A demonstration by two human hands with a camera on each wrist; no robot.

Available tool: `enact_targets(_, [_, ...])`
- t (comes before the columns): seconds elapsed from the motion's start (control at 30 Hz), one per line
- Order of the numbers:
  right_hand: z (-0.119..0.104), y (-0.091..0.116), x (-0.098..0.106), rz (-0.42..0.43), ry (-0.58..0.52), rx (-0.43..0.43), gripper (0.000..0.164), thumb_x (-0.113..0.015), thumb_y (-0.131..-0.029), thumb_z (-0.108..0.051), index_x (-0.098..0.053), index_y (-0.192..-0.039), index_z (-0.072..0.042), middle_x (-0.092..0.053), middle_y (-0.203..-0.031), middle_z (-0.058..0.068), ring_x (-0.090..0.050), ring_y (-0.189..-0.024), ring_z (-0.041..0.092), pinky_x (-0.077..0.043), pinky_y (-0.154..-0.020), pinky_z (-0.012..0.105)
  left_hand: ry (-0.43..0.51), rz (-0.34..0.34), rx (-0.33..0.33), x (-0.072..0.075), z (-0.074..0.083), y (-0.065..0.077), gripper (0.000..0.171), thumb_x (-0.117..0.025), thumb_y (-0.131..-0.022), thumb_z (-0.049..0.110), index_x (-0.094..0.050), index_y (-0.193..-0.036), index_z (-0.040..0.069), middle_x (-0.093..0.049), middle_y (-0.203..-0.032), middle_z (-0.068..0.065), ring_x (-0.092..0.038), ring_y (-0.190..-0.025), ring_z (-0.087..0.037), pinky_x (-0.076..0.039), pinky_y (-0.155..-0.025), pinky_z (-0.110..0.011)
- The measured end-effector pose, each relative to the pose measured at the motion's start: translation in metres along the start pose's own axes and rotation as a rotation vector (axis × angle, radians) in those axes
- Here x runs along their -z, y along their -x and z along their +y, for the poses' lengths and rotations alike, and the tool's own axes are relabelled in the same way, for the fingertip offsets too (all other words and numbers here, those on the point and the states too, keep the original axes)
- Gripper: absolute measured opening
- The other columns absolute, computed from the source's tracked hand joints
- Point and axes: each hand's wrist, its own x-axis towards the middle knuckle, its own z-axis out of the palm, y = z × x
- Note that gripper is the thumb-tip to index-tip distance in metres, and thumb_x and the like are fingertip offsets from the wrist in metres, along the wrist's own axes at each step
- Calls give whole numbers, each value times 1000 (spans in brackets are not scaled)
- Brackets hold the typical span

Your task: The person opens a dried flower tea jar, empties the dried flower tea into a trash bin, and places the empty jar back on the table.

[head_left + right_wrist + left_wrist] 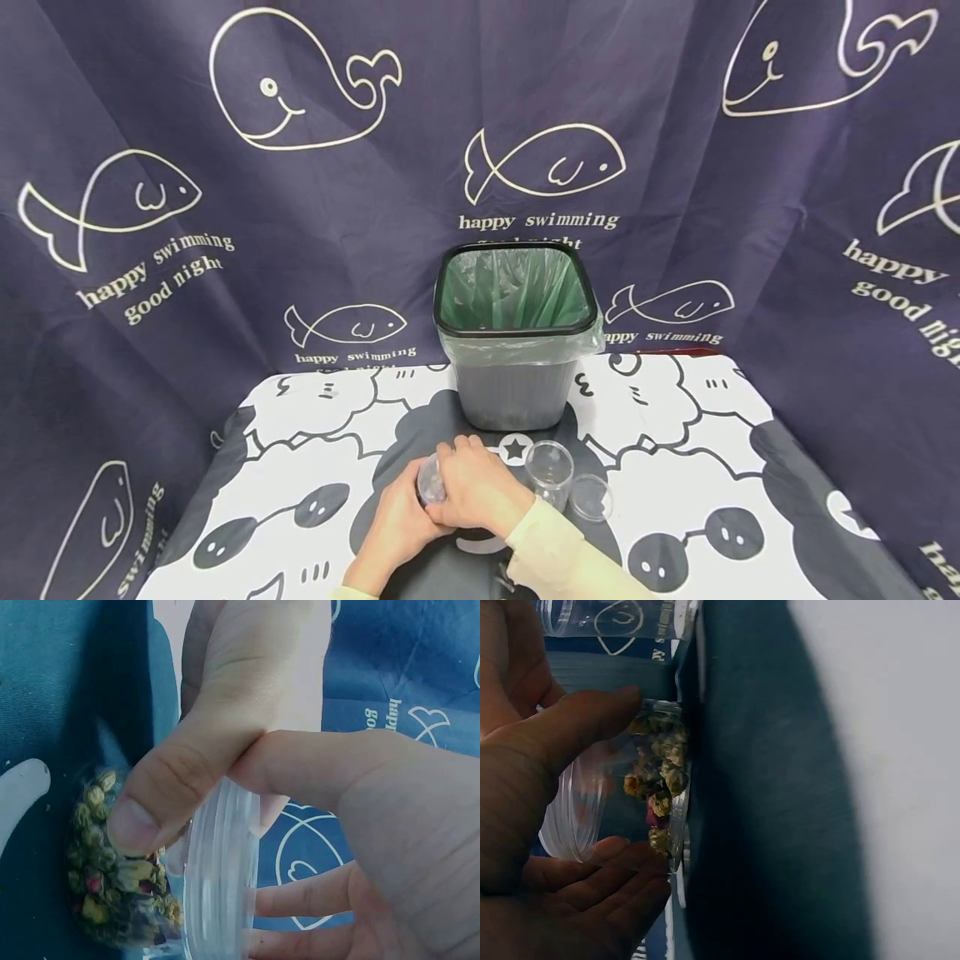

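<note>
A clear plastic jar (430,482) stands on the cloth between my two hands. Dried flower buds (97,862), mostly yellow-green with a few pink ones, fill its lower part. My left hand (401,512) grips the jar's side, thumb on one face and fingers round the other. At the top, my right hand (480,487) curls over the ribbed clear lid (221,877), its fingertips at the edge. To the right stands a second clear jar (550,467), open at the top, with a loose clear round lid (592,498) lying beside it.
Behind the jars stands a grey bin (513,387) with a black rim and a green-looking plastic liner. A black-and-white cartoon cloth (300,454) covers the table. Dark blue curtains (360,225) with whale and fish prints hang at the back and sides.
</note>
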Motion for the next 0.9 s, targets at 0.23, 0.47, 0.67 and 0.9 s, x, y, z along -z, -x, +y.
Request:
enact_targets(0.23, [2, 2, 14, 94, -101, 28, 66, -83, -72, -53, -65, -117, -9, -58, -94, 3, -55, -87, 20, -54, -70, 34, -6, 36, -38, 23, 16, -1, 86, -98, -51, 18, -63, -129, 8, -71, -115, -5, -68, -101, -23, -57, -88, -45])
enact_targets(0.47, [0, 7, 43, 206, -246, 28, 64, -80, -77, -52, -62, -122, -10, -60, -96, 1, -56, -87, 17, -52, -74, 32, -34, 70, -121, 57, 40, -8, 86, -92, -53, 19, -62, -133, 13, -68, -118, 0, -64, -103, -16, -55, -91, -43])
enact_targets(0.67, [3, 12, 63, 276, -405, 13, 62, -80, -79, -51, -62, -126, -13, -67, -106, 0, -60, -91, 14, -53, -78, 33, -40, 84, -248, 85, 60, -15, 86, -95, -53, 22, -63, -133, 17, -68, -122, 5, -60, -110, -12, -52, -95, -42])
enact_targets(0.9, [10, 20, 88, 322, -532, 26, 63, -80, -84, -50, -61, -134, -17, -68, -115, -3, -66, -95, 11, -55, -81, 30, -16, 118, -343, 106, 84, -18, 87, -95, -56, 30, -60, -136, 21, -62, -128, 13, -58, -115, -7, -52, -96, -37])
